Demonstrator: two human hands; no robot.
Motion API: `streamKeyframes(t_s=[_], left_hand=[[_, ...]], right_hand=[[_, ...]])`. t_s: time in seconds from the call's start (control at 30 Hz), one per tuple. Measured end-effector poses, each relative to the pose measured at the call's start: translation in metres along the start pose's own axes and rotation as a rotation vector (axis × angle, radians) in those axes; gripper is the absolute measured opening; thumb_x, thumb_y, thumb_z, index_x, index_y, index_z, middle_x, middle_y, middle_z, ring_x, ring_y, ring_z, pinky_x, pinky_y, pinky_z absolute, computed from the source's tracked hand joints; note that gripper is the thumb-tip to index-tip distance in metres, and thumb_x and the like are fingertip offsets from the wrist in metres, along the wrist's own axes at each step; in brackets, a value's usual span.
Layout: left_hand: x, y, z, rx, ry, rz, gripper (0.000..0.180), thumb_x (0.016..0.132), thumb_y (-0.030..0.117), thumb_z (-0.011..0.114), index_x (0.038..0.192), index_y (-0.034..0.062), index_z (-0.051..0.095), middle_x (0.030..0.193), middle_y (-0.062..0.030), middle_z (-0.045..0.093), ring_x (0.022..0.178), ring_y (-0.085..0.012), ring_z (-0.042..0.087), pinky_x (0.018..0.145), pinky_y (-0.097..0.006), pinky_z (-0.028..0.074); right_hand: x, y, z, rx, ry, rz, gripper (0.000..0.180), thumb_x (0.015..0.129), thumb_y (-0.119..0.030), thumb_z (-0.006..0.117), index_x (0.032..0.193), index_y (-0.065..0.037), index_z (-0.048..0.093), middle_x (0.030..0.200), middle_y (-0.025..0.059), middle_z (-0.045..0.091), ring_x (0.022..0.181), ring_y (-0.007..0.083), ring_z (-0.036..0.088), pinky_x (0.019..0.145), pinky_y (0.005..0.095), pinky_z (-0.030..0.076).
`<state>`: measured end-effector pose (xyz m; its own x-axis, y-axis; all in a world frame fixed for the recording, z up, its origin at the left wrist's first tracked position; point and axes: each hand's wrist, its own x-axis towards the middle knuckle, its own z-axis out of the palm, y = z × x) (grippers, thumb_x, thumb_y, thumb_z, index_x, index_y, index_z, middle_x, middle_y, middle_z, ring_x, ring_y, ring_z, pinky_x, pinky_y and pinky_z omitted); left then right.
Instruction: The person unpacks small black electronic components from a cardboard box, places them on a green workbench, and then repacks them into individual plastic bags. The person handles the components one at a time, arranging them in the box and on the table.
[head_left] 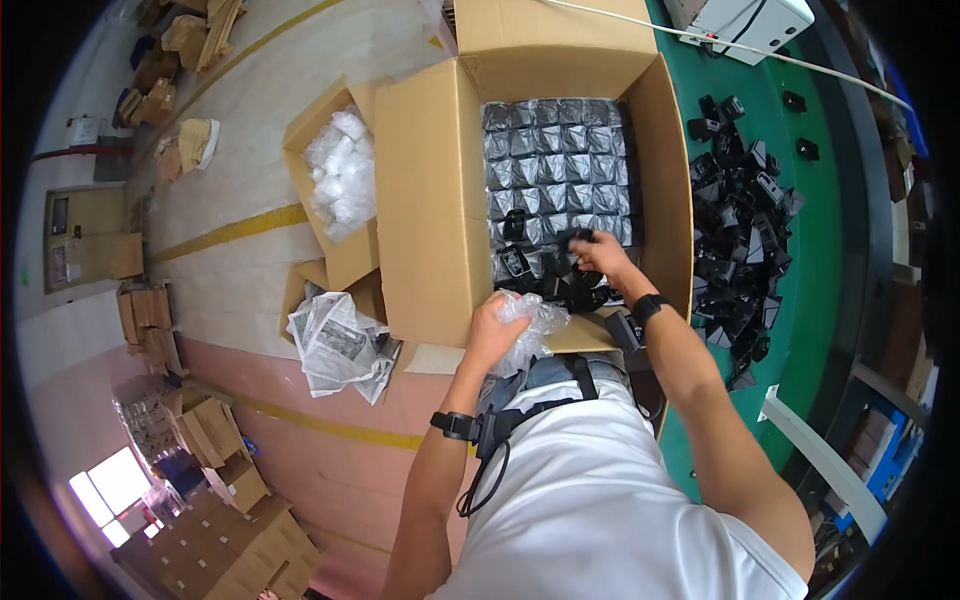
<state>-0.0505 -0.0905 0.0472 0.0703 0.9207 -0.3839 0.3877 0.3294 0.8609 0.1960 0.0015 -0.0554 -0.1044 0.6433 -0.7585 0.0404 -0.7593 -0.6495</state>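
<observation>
A large open cardboard box stands before me, with rows of small parts in transparent plastic bags filling much of its inside. My left hand is closed on a crumpled transparent plastic bag at the box's near edge. Inside the box, my right hand pinches a small black plastic part, partly hidden by the fingers. Under and beside that hand lie several loose black parts. Two black frame-like pieces rest on the bagged layer to its left.
Right of the box, a heap of loose black parts lies on a green surface, with a white machine beyond. On the left stand a carton of empty-looking plastic bags and one topped with crumpled newspaper. A pale cord crosses the upper right.
</observation>
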Motion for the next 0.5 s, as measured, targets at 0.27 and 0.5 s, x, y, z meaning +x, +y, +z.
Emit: streamKeyframes(t_s=[0.27, 0.5], left_hand=[[-0.002, 0.009, 0.0, 0.008, -0.065, -0.066, 0.026, 0.076, 0.015, 0.074, 0.095, -0.0004, 0.066, 0.084, -0.0071, 0.068, 0.078, -0.0121, 0.061, 0.072, -0.029, 0.049], [-0.004, 0.013, -0.004, -0.008, -0.028, -0.079, 0.024, 0.074, 0.017, 0.073, 0.09, 0.0018, 0.064, 0.083, -0.0124, 0.067, 0.077, -0.0243, 0.065, 0.071, -0.034, 0.05]], right_hand=[[0.024, 0.041, 0.015, -0.638, 0.365, -0.406, 0.051, 0.08, -0.049, 0.067, 0.099, -0.001, 0.065, 0.091, 0.0136, 0.069, 0.084, 0.0241, 0.066, 0.075, 0.0353, 0.052], [0.043, 0.005, 0.05, -0.944, 0.111, -0.253, 0.018, 0.078, -0.022, 0.072, 0.081, -0.004, 0.071, 0.08, 0.0097, 0.07, 0.078, 0.0214, 0.067, 0.073, 0.0339, 0.054]])
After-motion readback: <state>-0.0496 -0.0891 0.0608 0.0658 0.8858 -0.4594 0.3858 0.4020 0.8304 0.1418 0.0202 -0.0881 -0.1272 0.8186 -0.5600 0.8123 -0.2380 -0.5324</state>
